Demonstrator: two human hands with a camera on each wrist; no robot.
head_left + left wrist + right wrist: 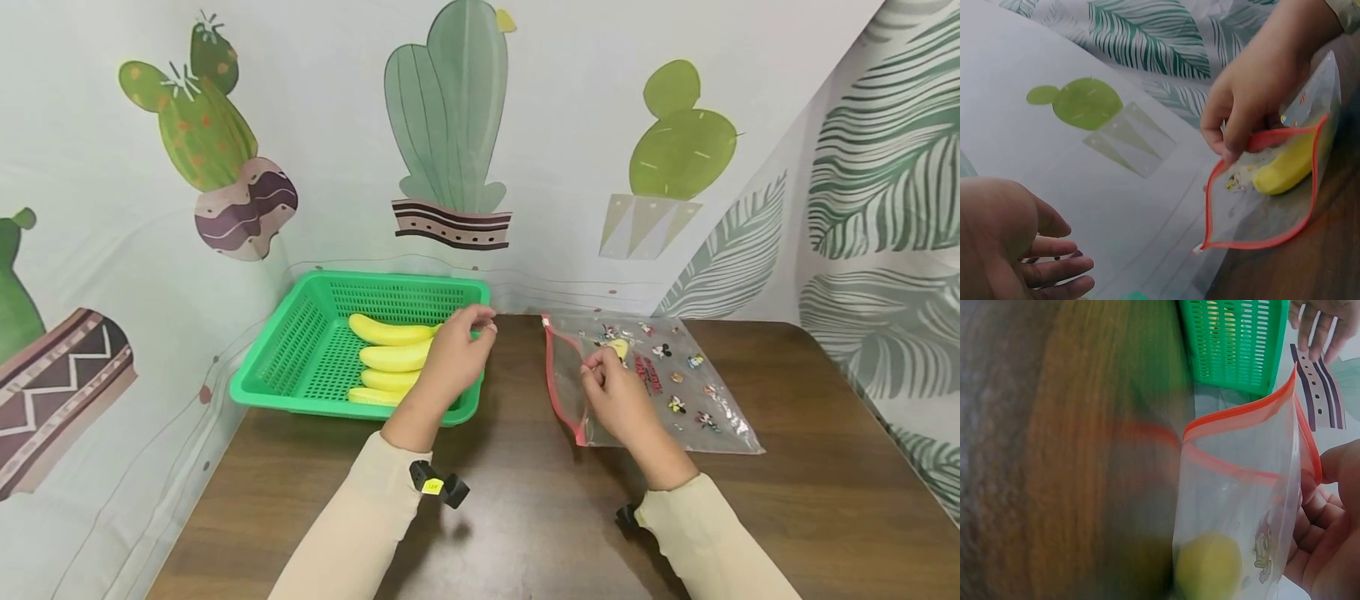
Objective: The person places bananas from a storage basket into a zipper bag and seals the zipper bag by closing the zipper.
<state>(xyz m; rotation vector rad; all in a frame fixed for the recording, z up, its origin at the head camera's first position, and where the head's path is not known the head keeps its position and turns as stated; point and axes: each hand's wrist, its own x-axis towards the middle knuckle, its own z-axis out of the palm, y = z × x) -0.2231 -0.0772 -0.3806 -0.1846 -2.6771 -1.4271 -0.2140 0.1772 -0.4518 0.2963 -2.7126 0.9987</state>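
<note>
My left hand (456, 354) is held over the right side of a green plastic basket (300, 287), fingers relaxed and nothing in them. Several yellow bananas (396, 358) lie side by side in the basket, their right ends partly hidden by that hand and wrist. With my right hand (618, 396) I pinch the red-edged rim of a clear zip bag (720, 392) printed with small cartoon figures. The bag's mouth gapes toward the left. Inside it a single banana (1285, 167) shows in the left wrist view.
Basket and bag rest on a dark brown wooden table (517, 517), with the basket left of the bag. Behind the table hangs a white cloth (322, 108) printed with cacti and leaves. A black wrist camera (442, 483) is strapped on the left sleeve.
</note>
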